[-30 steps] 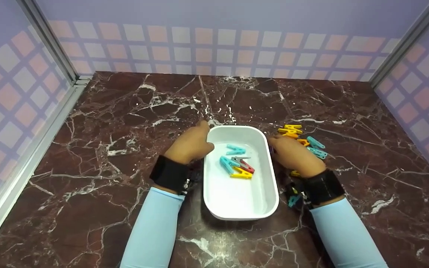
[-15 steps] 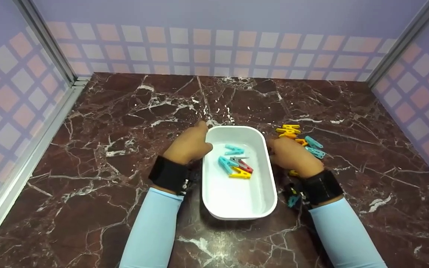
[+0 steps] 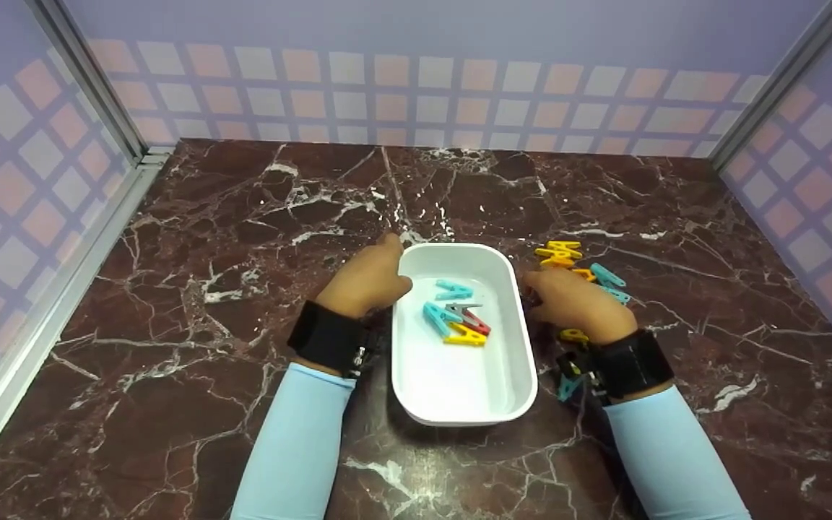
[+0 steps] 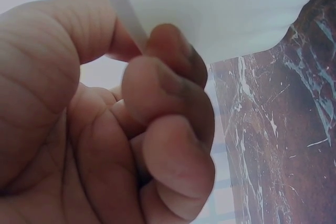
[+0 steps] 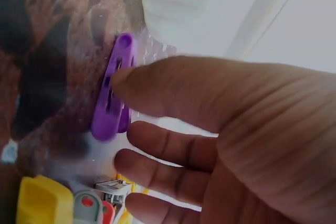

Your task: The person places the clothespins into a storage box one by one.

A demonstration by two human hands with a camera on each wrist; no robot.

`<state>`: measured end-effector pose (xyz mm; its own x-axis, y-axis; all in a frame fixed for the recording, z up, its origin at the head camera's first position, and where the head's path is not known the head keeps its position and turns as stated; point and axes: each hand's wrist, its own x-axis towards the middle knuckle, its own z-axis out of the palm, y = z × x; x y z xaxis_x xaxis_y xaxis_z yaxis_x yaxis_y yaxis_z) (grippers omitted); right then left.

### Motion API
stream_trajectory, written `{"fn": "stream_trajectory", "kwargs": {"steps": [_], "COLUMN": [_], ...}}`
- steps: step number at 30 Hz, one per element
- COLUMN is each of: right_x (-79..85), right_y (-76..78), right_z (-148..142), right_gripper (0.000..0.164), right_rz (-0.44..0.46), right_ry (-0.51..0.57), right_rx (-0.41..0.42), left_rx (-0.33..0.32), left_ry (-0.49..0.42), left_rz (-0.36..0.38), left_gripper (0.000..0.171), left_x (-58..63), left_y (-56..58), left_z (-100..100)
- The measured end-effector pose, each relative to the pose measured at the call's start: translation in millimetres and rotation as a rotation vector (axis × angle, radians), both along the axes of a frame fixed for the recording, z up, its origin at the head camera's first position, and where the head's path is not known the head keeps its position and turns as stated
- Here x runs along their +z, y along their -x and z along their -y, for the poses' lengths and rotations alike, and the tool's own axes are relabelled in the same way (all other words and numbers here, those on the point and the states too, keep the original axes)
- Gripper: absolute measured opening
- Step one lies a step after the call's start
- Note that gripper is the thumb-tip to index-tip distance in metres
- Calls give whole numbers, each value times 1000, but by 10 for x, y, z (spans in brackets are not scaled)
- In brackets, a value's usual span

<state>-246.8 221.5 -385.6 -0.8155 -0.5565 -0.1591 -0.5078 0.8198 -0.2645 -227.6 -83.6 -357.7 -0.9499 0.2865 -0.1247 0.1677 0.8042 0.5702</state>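
A white plastic tub [image 3: 452, 412] stands before me with several clothespins in it: turquoise [image 3: 436, 318], yellow [image 3: 465, 336] and red-and-grey [image 3: 475, 323]. My left hand [image 3: 367, 280] grips its left wall near the far corner; the left wrist view shows the fingers curled at the edge. On the tub's right, my right hand [image 3: 576, 300] is low beside the wall. In the right wrist view, its thumb lies over a purple clothespin [image 5: 107, 116], with bent fingers just below. Whether the clothespin is pinched cannot be told. The head view hides it.
Yellow clothespins [image 3: 560, 251] and turquoise clothespins [image 3: 607, 275] lie beyond my right hand on the brown marbled table [image 3: 243, 238]. Another turquoise clothespin [image 3: 568, 388] is by the right wrist. Tile-patterned walls [image 3: 423, 79] bound the back and both sides.
My right hand has shifted slightly, its wrist a little to the right. My left hand and the tub stay in place.
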Motion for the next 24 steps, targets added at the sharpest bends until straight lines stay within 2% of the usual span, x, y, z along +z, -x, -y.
{"fn": "stream_trajectory", "kwargs": {"steps": [4, 11, 16, 19, 24], "right_x": [-18, 25, 30, 17, 12], "right_y": [5, -21, -37, -40, -38], "right_z": [3, 10, 18, 19, 23], "right_gripper": [14, 23, 37, 34, 42], "right_rz": [-4, 13, 3, -14, 53], "right_ry": [-22, 48, 47, 37, 47], "right_rx": [0, -28, 25, 55, 1], "left_rx": [0, -2, -3, -4, 0], "left_ry": [-8, -12, -15, -16, -17], "left_rz": [-4, -6, -8, -12, -13], "left_gripper": [55, 56, 55, 54, 54], "left_x": [-10, -2, -3, -2, 2], "left_y": [2, -3, -5, -9, -12], "left_z": [4, 5, 8, 8, 3]}}
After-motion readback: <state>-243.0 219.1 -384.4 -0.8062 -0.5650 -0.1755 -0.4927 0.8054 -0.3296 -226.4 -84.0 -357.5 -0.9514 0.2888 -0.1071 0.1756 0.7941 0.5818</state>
